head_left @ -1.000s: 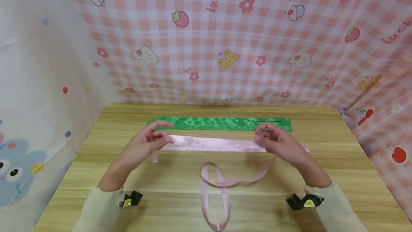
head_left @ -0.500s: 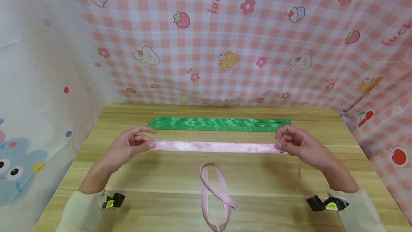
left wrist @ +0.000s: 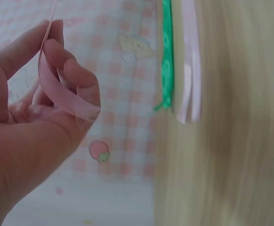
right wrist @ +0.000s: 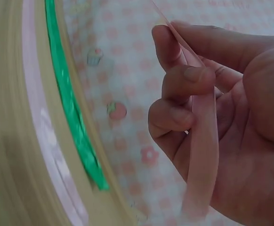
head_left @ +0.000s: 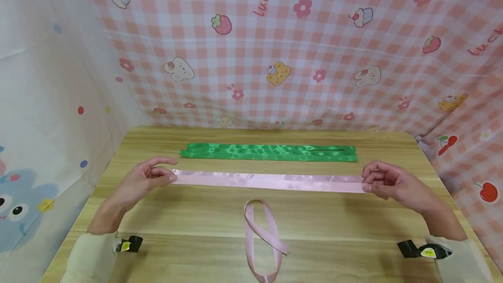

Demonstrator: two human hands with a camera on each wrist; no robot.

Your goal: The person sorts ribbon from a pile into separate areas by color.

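A pink satin ribbon is stretched sideways between the two hands, above the wooden table. My left hand pinches it near one end between thumb and index finger; a short tail curves across the curled fingers in the left wrist view. The right hand pinches the other end, and its tail hangs past the palm. Beneath, pink strips lie on the table, largely overlapped by the held ribbon in the head view. Just behind them lies a row of green ribbon strips.
A longer pink ribbon lies in a crossed loop near the front of the wooden table. A pink checked cloth hangs behind the table, and a white printed cloth hangs at the left.
The hands have moved apart, the right hand farther, drawing the pink ribbon out straight between them. The held piece has come away from the looped ribbon, whose loose end now lies on the table.
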